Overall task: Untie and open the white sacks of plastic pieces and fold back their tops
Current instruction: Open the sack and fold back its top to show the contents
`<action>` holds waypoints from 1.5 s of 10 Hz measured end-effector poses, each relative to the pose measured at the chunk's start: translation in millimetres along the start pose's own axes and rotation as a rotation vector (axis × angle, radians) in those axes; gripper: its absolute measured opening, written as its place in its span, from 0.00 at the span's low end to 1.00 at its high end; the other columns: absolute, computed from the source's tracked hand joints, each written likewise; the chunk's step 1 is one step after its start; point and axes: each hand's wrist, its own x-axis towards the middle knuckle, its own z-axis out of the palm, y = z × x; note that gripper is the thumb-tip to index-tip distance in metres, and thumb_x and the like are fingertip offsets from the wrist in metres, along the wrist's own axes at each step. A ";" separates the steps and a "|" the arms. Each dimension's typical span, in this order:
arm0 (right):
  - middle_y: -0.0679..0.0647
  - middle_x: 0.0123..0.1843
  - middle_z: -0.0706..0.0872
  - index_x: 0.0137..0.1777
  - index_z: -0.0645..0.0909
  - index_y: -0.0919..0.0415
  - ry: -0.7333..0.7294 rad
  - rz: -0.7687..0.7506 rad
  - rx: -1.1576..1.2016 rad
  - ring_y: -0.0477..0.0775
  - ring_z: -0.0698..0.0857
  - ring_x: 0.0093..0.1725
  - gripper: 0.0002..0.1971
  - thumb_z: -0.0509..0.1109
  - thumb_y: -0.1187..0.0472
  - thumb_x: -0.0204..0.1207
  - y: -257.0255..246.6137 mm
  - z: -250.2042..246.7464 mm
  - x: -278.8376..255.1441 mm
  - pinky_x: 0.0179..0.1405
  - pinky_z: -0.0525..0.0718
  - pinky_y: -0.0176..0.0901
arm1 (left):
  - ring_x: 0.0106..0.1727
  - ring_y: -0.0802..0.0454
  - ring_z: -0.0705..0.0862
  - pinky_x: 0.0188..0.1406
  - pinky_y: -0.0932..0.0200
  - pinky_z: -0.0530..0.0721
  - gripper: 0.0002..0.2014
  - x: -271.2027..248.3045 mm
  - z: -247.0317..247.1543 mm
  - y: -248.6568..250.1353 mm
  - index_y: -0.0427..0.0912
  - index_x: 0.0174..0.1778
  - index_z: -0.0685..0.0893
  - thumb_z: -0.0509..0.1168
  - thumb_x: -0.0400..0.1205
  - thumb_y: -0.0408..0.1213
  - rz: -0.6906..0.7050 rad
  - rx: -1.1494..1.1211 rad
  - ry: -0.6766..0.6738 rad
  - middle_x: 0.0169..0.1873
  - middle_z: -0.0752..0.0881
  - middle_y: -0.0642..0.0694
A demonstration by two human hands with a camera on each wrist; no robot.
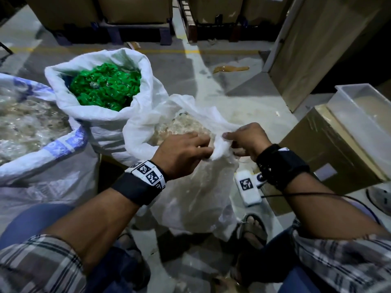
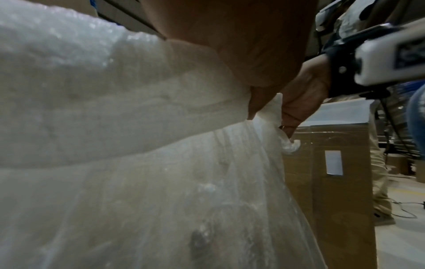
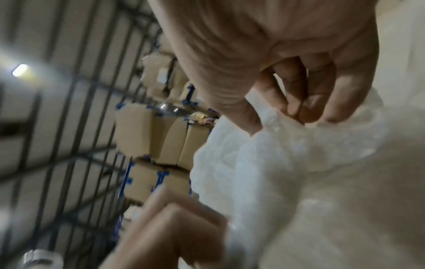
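Left hand (image 1: pixel 182 153), right hand (image 1: pixel 247 140) bunch crinkly translucent bag (image 1: pixel 190 197).

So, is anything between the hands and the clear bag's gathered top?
Nothing visible does. The left hand and right hand already pinch the bag at its gathered top. The sack and the box stand to either side, outside the grip.

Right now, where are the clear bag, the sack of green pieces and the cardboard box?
clear bag (image 1: pixel 196 197): head view, its see-through side wall.
sack of green pieces (image 1: pixel 105 121): head view, its white outer wall.
cardboard box (image 1: pixel 317 149): head view, its taped brown face.
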 end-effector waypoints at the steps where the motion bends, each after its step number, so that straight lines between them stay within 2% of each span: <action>1: 0.60 0.44 0.83 0.46 0.81 0.60 -0.046 0.102 0.263 0.57 0.82 0.38 0.06 0.76 0.64 0.76 -6.6 -2.3 4.1 0.25 0.79 0.37 | 0.39 0.45 0.81 0.22 0.59 0.66 0.07 -0.9 0.2 -0.7 0.49 0.40 0.84 0.66 0.78 0.31 0.023 0.000 -0.006 0.41 0.83 0.50; 2: 0.58 0.47 0.85 0.52 0.80 0.60 -0.078 0.145 0.590 0.57 0.87 0.46 0.04 0.66 0.63 0.81 -18.2 -16.7 7.8 0.47 0.85 0.52 | 0.38 0.45 0.81 0.20 0.58 0.70 0.09 -1.7 -2.1 -10.0 0.49 0.40 0.84 0.63 0.78 0.31 0.010 0.016 0.006 0.41 0.83 0.49; 3: 0.69 0.62 0.86 0.65 0.77 0.71 -0.192 0.287 0.922 0.68 0.85 0.66 0.14 0.56 0.65 0.87 -19.1 -30.2 11.2 0.65 0.82 0.63 | 0.38 0.44 0.81 0.22 0.55 0.73 0.08 -4.1 -5.6 -22.7 0.49 0.40 0.85 0.64 0.80 0.32 -0.024 0.054 0.031 0.42 0.84 0.48; 4: 0.72 0.63 0.85 0.70 0.76 0.76 -0.346 0.361 0.944 0.69 0.85 0.63 0.19 0.53 0.66 0.87 -14.7 -27.1 4.6 0.65 0.83 0.60 | 0.38 0.43 0.81 0.24 0.55 0.71 0.08 -3.2 -11.1 -35.3 0.50 0.40 0.85 0.64 0.81 0.34 -0.089 0.089 0.082 0.42 0.84 0.47; 5: 0.66 0.50 0.89 0.69 0.77 0.71 -0.228 0.213 0.499 0.63 0.90 0.46 0.16 0.56 0.65 0.87 -16.0 -11.9 2.9 0.40 0.92 0.56 | 0.38 0.43 0.81 0.24 0.55 0.71 0.08 -5.6 -10.1 -37.6 0.50 0.41 0.84 0.63 0.80 0.33 -0.120 0.120 0.081 0.43 0.84 0.47; 6: 0.62 0.57 0.85 0.68 0.72 0.59 0.218 -0.135 -0.223 0.63 0.86 0.52 0.17 0.66 0.61 0.80 -4.6 -1.4 8.5 0.42 0.83 0.44 | 0.39 0.43 0.82 0.24 0.55 0.72 0.09 -11.9 0.0 -27.5 0.50 0.41 0.84 0.64 0.79 0.31 -0.099 0.100 0.031 0.45 0.84 0.47; 7: 0.64 0.63 0.80 0.65 0.79 0.57 0.282 -0.402 -0.426 0.64 0.80 0.60 0.15 0.65 0.54 0.81 4.2 6.8 8.1 0.55 0.77 0.45 | 0.39 0.43 0.81 0.25 0.57 0.65 0.09 -12.1 4.7 -23.9 0.50 0.41 0.84 0.63 0.79 0.30 -0.090 0.091 0.014 0.44 0.84 0.47; 8: 0.59 0.62 0.77 0.57 0.85 0.57 0.199 -0.377 -0.750 0.66 0.76 0.63 0.21 0.67 0.40 0.79 10.4 17.9 5.6 0.60 0.79 0.56 | 0.38 0.44 0.79 0.27 0.58 0.59 0.09 -10.1 6.7 -24.6 0.51 0.41 0.82 0.64 0.78 0.31 -0.092 0.103 0.011 0.44 0.82 0.49; 9: 0.62 0.46 0.82 0.37 0.80 0.60 0.216 -0.320 -0.796 0.67 0.78 0.58 0.17 0.65 0.50 0.83 7.1 4.6 11.4 0.51 0.76 0.51 | 0.37 0.44 0.78 0.22 0.57 0.64 0.08 -11.3 10.3 -22.6 0.51 0.41 0.82 0.64 0.78 0.30 -0.090 0.097 -0.004 0.44 0.82 0.48; 10: 0.64 0.47 0.85 0.48 0.83 0.64 0.020 -0.109 -0.164 0.61 0.83 0.54 0.13 0.61 0.58 0.88 -1.9 -6.8 13.6 0.48 0.81 0.48 | 0.37 0.44 0.79 0.21 0.58 0.67 0.09 -12.8 9.4 -24.6 0.51 0.40 0.82 0.65 0.77 0.30 -0.098 0.100 -0.011 0.44 0.82 0.48; 11: 0.61 0.71 0.81 0.73 0.76 0.67 0.195 0.205 1.128 0.60 0.76 0.73 0.19 0.50 0.63 0.90 -12.3 0.7 17.0 0.75 0.71 0.48 | 0.36 0.44 0.79 0.21 0.59 0.65 0.09 -14.1 4.4 -30.0 0.50 0.40 0.83 0.64 0.76 0.29 -0.120 0.122 0.009 0.44 0.82 0.48; 12: 0.59 0.43 0.76 0.44 0.72 0.69 0.008 0.242 0.658 0.61 0.79 0.48 0.16 0.44 0.66 0.84 -11.6 -10.1 3.7 0.66 0.78 0.41 | 0.37 0.44 0.79 0.23 0.60 0.60 0.10 -11.7 -0.1 -33.2 0.50 0.40 0.81 0.63 0.76 0.28 -0.158 0.134 0.016 0.44 0.81 0.48; 13: 0.58 0.32 0.78 0.40 0.70 0.65 -0.052 0.142 0.251 0.53 0.80 0.27 0.09 0.52 0.68 0.81 -1.6 -14.3 9.6 0.30 0.86 0.39 | 0.38 0.43 0.80 0.24 0.60 0.59 0.09 -11.9 1.6 -30.3 0.50 0.40 0.82 0.64 0.76 0.28 -0.163 0.129 -0.016 0.44 0.82 0.48; 14: 0.61 0.57 0.76 0.59 0.75 0.63 0.242 -0.181 -0.367 0.63 0.80 0.47 0.13 0.64 0.67 0.74 5.4 -6.3 14.0 0.49 0.83 0.50 | 0.36 0.43 0.80 0.25 0.59 0.58 0.08 -16.3 6.7 -23.0 0.49 0.40 0.83 0.68 0.74 0.29 -0.136 0.124 -0.089 0.44 0.83 0.47; 15: 0.63 0.56 0.82 0.51 0.86 0.63 0.301 -0.404 -0.726 0.69 0.82 0.55 0.12 0.66 0.61 0.72 12.3 -3.7 15.9 0.54 0.84 0.52 | 0.35 0.44 0.79 0.26 0.59 0.56 0.07 -15.0 5.7 -22.8 0.49 0.40 0.83 0.67 0.74 0.30 -0.146 0.120 -0.095 0.44 0.82 0.47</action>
